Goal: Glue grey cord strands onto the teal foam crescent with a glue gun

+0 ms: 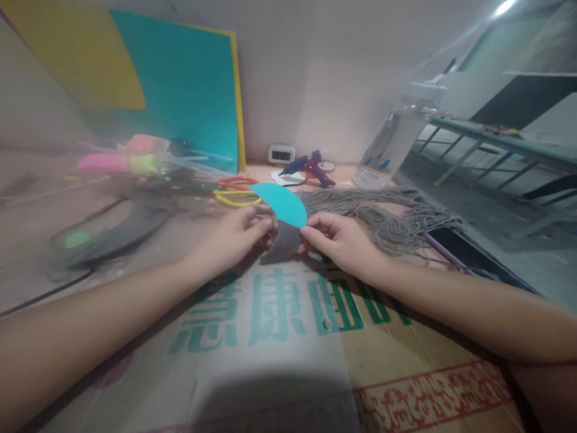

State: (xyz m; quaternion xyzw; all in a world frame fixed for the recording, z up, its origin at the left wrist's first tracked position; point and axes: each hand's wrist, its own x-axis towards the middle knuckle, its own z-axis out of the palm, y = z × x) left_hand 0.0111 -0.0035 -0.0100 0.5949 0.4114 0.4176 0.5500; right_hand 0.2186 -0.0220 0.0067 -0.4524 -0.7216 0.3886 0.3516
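Observation:
A crescent-shaped turquoise piece (285, 203) is held up in front of me, its lower part covered by a grey, yarn-like layer (287, 242). My left hand (238, 231) pinches its left edge between thumb and fingers. On the opposite edge, my right hand (338, 240) grips with thumb and fingertips near where turquoise meets grey. Some fingertips are hidden behind the piece. Strands of grey yarn (387, 210) lie in a loose bundle just beyond my right hand. Past my left hand are scissors-like loops, one red-orange (237, 180) and one yellow (238, 198).
Cardboard (288, 361) with green characters covers the work surface. Behind stand a small digital clock (282, 154), a glue gun (311, 168) with a red light and a clear bottle (387, 144). A phone (478, 258) lies right; a grey curved piece (121, 234) lies left, blurred.

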